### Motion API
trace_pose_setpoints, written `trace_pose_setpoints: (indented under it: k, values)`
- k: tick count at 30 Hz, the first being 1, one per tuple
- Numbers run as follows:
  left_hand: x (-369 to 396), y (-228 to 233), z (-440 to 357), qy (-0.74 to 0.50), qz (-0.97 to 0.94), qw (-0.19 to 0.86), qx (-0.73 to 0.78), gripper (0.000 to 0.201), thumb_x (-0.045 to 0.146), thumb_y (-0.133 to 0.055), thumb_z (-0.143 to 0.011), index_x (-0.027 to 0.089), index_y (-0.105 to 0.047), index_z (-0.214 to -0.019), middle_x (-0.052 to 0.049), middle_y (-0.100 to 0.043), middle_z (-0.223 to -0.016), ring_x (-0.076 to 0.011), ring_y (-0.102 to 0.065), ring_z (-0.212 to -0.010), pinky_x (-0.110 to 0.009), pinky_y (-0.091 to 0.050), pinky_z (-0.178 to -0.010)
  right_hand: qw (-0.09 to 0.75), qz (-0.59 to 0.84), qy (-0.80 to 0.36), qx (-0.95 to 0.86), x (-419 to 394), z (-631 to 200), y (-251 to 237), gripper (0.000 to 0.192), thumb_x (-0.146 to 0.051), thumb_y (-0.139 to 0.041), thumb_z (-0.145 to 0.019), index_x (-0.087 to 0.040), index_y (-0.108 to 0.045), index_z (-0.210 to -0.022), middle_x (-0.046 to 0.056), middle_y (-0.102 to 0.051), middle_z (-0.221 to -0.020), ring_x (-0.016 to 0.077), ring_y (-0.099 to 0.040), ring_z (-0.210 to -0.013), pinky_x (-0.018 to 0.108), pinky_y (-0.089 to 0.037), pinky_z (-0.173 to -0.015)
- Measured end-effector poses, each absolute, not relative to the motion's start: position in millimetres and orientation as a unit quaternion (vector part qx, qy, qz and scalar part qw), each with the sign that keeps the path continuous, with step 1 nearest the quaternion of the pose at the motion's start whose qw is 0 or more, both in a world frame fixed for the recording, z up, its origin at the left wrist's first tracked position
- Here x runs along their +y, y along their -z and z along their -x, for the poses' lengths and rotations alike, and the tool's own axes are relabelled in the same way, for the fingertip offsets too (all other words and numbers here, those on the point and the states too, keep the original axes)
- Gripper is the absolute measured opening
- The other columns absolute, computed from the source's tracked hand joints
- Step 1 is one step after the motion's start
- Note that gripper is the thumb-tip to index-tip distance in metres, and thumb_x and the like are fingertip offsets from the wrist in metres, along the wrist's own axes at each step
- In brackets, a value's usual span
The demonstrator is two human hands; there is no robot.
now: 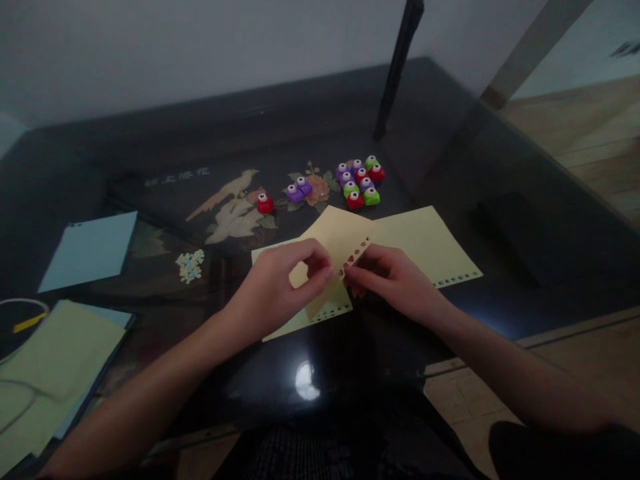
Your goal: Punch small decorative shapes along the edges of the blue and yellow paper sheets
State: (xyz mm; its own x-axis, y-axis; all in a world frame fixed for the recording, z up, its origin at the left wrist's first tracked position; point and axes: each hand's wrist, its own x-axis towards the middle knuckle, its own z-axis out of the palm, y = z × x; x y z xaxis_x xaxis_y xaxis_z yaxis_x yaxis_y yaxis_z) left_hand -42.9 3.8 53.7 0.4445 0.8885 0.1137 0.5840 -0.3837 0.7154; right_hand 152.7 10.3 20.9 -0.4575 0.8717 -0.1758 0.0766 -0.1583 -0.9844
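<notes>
1. Right hand (395,277): closed in a pinch. The thumb and fingers grip the raised yellow sheet (345,227) at its punched edge, where a slanting row of small shaped holes shows.
2. Left hand (290,283): fingers curled, with the index fingertip and thumb tip close together in front of the raised yellow sheet. Whether they pinch the paper cannot be told from this view.
3. Raised yellow sheet: located between the two hands, tilted, its upper corner pointing away from the person.
4. Left flat sheet (285,328): yellow, lying partly beneath the left hand, with holes along its near edge.
5. Right flat sheet (420,237): yellow, lying beyond the right hand (its near edge also carries a row of holes).
6. Cluster of punches (361,183): red, green and purple units with white tops, grouped beyond the sheets. The purple pair (299,191) and the single red punch (265,204) stand apart, to the left of the cluster.
7. Paper cut-outs (190,265): a small pale heap, left of the left hand.
8. Blue sheet (93,250): flat at the far left; a paper stack (60,360), yellow over blue, lies nearer the person.
9. Work surface: glossy black table (225,387), decorated with a bird and flowers.
</notes>
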Motion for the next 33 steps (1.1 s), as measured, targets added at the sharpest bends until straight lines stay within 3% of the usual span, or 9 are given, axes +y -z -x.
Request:
trace_pose_setpoints:
  k: [9,20,26,33]
  values:
    - [24,-56,64,-0.272,-0.763,0.282,0.513,0.011,0.027,-0.06,-0.083,0.019,-0.065,-0.078,0.0,-0.068,-0.075,-0.0147,-0.062,-0.071,-0.026,-0.047,-0.069,0.383,0.381,-0.511,-0.668,16,-168,-26,0.01,-0.027,-0.062,-0.082,-0.017,-0.065,-0.082,0.002,-0.066,-0.082,0.0132,-0.062,-0.072,0.026,-0.05,-0.062]
    - [39,-22,43,-0.193,-0.789,0.346,0.469,0.011,0.025,-0.058,-0.082,0.018,-0.066,-0.078,0.0,-0.07,-0.074,-0.0145,-0.064,-0.071,-0.027,-0.047,-0.068,0.613,0.398,-0.438,-0.524,25,-233,-29,0.001,-0.026,-0.07,-0.077,-0.026,-0.069,-0.077,0.0,-0.064,-0.077,0.0142,-0.06,-0.068,0.031,-0.05,-0.06]
    - [59,4,14,-0.167,-0.811,0.34,0.446,0.01,0.022,-0.058,-0.081,0.019,-0.068,-0.078,-0.001,-0.069,-0.073,-0.0145,-0.062,-0.068,-0.026,-0.045,-0.066,0.627,0.464,-0.427,-0.458,23,-241,-20,0.003,-0.03,-0.068,-0.074,-0.028,-0.065,-0.073,0.004,-0.063,-0.081,0.0207,-0.06,-0.074,0.038,-0.051,-0.062]
    - [63,16,8,-0.159,-0.818,0.326,0.446,0.009,0.018,-0.059,-0.077,0.018,-0.067,-0.081,-0.001,-0.066,-0.075,-0.015,-0.059,-0.068,-0.026,-0.042,-0.063,0.608,0.456,-0.441,-0.476,20,-239,-10,0.003,-0.026,-0.069,-0.074,-0.026,-0.067,-0.077,0.002,-0.064,-0.077,0.0187,-0.059,-0.069,0.035,-0.05,-0.061]
